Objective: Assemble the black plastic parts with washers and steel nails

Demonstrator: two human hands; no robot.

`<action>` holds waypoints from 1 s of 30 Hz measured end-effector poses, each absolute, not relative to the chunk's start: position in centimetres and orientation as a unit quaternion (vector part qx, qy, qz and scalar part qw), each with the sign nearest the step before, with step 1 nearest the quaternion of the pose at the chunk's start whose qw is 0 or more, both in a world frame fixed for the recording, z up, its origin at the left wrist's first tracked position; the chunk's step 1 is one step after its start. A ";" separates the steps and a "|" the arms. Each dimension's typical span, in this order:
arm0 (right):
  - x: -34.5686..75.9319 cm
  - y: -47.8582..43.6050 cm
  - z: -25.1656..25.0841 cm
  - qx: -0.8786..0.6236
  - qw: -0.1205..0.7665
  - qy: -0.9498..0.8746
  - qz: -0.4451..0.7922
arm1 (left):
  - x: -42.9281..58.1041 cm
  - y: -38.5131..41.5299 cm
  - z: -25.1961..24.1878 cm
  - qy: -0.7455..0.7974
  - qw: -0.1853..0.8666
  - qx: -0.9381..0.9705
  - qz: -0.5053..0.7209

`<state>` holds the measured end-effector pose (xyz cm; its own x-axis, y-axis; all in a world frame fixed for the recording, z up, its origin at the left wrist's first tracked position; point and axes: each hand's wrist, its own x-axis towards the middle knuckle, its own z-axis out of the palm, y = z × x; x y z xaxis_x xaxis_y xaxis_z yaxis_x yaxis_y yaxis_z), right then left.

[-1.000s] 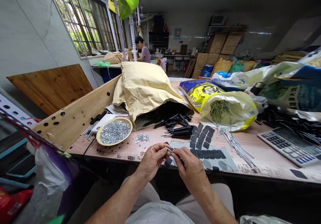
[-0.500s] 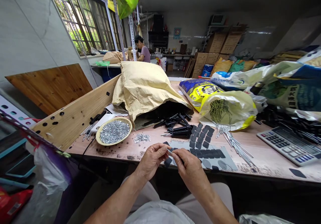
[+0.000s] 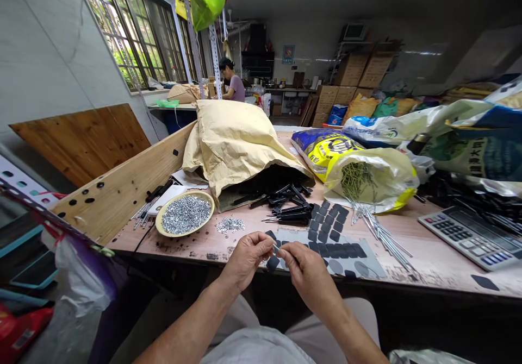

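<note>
Thin rod (image 3: 276,248), lt. grey, prob. metal, mostly hidden

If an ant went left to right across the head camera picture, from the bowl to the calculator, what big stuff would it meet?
Bowl → left hand → right hand → silver rods → calculator.

On the workbench (image 3: 185,246), a bowl (image 3: 179,234) is set left of the fingers (image 3: 260,240), a paper sack (image 3: 244,141) laid beyond them, a calculator (image 3: 473,237) placed to their right.
</note>
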<state>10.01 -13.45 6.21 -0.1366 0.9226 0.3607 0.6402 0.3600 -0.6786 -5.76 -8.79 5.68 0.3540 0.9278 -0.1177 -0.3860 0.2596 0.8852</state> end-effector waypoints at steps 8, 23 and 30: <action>10.2 -13.3 5.7 -0.549 0.340 -0.759 0.083 | -5.4 -9.0 5.8 0.376 0.680 0.428 0.461; 10.0 -13.4 5.3 -0.580 0.284 -0.762 -0.044 | -4.9 -9.0 5.4 0.374 0.703 0.376 0.473; 10.6 -13.1 5.8 -0.543 0.364 -0.748 0.116 | -5.0 -9.0 5.5 0.352 0.710 0.383 0.474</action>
